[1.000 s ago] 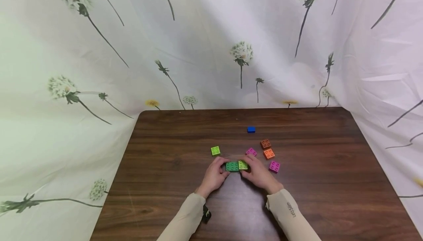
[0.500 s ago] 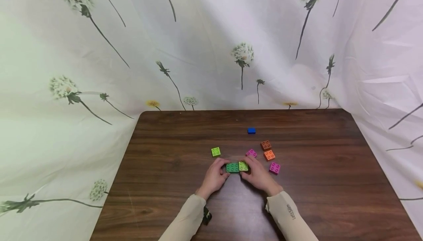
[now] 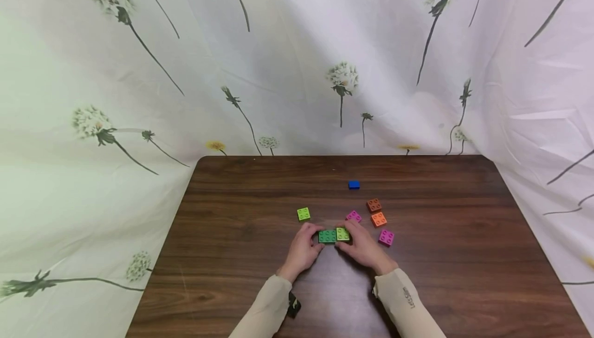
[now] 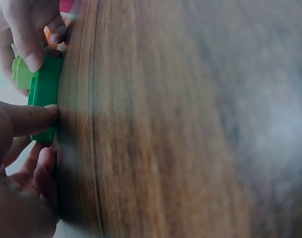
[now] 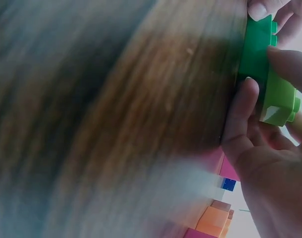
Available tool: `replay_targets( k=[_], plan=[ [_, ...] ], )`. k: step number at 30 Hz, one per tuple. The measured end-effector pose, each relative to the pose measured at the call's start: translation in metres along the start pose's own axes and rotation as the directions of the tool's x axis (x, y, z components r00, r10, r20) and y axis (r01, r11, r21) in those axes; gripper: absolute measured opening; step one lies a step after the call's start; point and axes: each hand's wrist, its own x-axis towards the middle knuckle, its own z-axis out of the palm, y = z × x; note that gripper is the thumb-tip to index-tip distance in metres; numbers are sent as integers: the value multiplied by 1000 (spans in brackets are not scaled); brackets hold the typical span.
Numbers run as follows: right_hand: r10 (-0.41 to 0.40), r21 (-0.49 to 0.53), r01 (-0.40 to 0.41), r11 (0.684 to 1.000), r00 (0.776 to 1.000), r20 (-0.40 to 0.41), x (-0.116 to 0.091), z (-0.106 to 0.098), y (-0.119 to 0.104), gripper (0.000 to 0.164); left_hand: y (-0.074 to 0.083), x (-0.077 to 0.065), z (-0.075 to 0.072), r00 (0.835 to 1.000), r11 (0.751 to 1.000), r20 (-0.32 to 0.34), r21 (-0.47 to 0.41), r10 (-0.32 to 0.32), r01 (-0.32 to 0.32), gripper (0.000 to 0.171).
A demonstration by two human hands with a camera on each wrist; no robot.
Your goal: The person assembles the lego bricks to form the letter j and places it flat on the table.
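Note:
A long green toy building brick [image 3: 327,236] lies on the table in front of the person. A square lime green brick [image 3: 343,234] sits at its right end, higher than the green one in the right wrist view [image 5: 279,101]. My left hand [image 3: 301,249] pinches the left end of the green brick between thumb and fingers. With thumb and fingers, my right hand [image 3: 364,245] grips the lime brick; in the right wrist view a fingertip also lies near the green brick's side. The fingers partly hide the contact between the two bricks.
Another lime brick [image 3: 303,214] lies beyond the left hand. Beyond and right of the right hand are two magenta bricks, one nearer [image 3: 386,237] and one farther [image 3: 354,216], an orange brick [image 3: 378,219] and a brown brick [image 3: 374,204]. A blue brick [image 3: 354,185] lies farthest back.
Hardly anything changes: both hands keep their hold on the two bricks. The whole head view shifts slightly downward.

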Motion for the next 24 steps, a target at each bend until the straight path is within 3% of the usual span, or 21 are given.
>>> replay_targets(
  k=[5,9,12,14,16,20,24],
  plan=[
    [16,11,-16,1000,1000,12,1,0,-2,36,1,-1,-2,1000,1000,2,14,25,-25,41],
    [18,-8,-18,1000,1000,16,2,0,-1,36,2,-4,-8,998,998,57,42,39,-42,51],
    [23,-19,-23,1000,1000,15,2,0,-1,36,4,-4,-16,997,999,80,41,8,-11,59],
    [27,-17,-27,999,1000,15,2,0,-1,37,3,-1,-23,999,1000,48,23,-19,18,58],
    [37,-9,-37,999,999,18,2,0,-2,37,1,3,-29,999,999,-23,1,-39,39,52],
    [34,-3,-34,999,999,19,1,-1,-3,38,-6,13,-37,982,997,-173,-36,-80,74,37],
    [28,-13,-28,1000,999,16,1,0,-2,38,-14,21,-41,965,989,-218,-76,-144,131,36]
  ],
)
